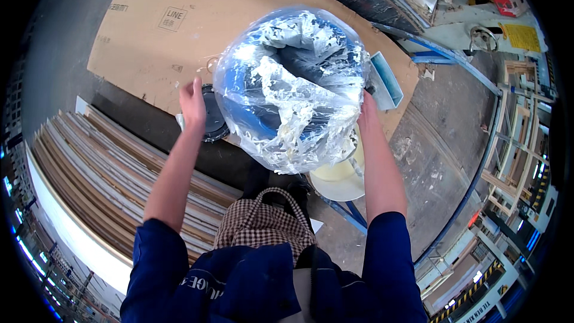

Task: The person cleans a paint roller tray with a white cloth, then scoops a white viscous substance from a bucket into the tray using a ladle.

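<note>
Closest to the camera are the person's blue sleeves (382, 263) and a brown checked apron (263, 224), with both bare forearms reaching up and away from the body.

The left hand (192, 104) is raised at the left side of a big blue bucket (293, 90), fingers stretched open and loosely spread. It sits just beside the bucket's edge, though whether the fingertips actually touch it is hard to tell from this angle.

The right hand (366, 113) is pressed flat against the right side of the bucket, supporting it; its fingers are mostly hidden behind the bucket, so I cannot tell how they are bent.

The bucket is held up in the air between the two hands, tilted so its open mouth faces the camera. A clear plastic bag (287, 137) lines it and wraps over the rim, crumpled and smeared with white paste.

Below the bucket, a pale yellow bucket (341, 176) stands on the floor, partly covered by the blue one. A black round lid (212, 119) lies just beyond the left hand.

Left of the person, long pale strips (101, 167) are stacked side by side. Farther off, a large cardboard sheet (179, 30) is spread on the grey concrete floor (442, 137), and wooden frames (514, 131) stand at the far right.
</note>
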A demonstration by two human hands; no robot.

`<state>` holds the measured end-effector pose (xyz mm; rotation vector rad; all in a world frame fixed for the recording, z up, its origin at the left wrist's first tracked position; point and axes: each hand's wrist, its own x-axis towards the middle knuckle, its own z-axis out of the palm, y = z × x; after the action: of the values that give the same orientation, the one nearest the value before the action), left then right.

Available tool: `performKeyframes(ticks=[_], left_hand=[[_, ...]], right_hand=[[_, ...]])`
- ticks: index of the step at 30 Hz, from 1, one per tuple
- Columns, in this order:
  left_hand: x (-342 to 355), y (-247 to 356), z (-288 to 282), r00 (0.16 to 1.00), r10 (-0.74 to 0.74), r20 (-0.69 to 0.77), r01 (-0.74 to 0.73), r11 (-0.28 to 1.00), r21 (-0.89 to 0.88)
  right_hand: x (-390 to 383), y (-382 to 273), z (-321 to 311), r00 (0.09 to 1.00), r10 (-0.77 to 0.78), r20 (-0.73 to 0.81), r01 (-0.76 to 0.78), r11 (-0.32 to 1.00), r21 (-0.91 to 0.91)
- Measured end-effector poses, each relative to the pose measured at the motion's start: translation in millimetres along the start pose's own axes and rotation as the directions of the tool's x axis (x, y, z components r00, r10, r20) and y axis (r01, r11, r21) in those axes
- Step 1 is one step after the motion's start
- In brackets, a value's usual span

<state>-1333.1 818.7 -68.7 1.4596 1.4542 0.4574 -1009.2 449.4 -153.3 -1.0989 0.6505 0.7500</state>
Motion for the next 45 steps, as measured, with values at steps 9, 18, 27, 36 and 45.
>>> performKeyframes(ticks=[9, 18, 27, 36, 45], left_hand=[[-165, 13, 21, 0.926, -0.164, 0.34, 0.212, 0.971, -0.111], [-206, 39, 20, 0.857, -0.417, 0.303, 0.482, 0.438, -0.759], [-211, -15, 72, 0.709, -0.686, 0.164, 0.574, 0.427, -0.698], [-168, -143, 147, 0.932, -0.317, -0.177, 0.277, 0.936, -0.218], [-164, -126, 165, 0.829, -0.538, -0.154, 0.424, 0.782, -0.456]], right_hand=[[7, 3, -4, 1.0, -0.009, -0.004, 0.009, 0.999, -0.049], [-14, 0, 14, 0.999, 0.021, -0.041, -0.024, 0.997, -0.076], [-52, -17, 41, 0.964, -0.205, -0.17, 0.166, 0.962, -0.216], [-4, -18, 17, 0.917, -0.392, -0.079, 0.279, 0.769, -0.575], [-3, -11, 28, 0.941, -0.329, -0.085, 0.284, 0.898, -0.336]])
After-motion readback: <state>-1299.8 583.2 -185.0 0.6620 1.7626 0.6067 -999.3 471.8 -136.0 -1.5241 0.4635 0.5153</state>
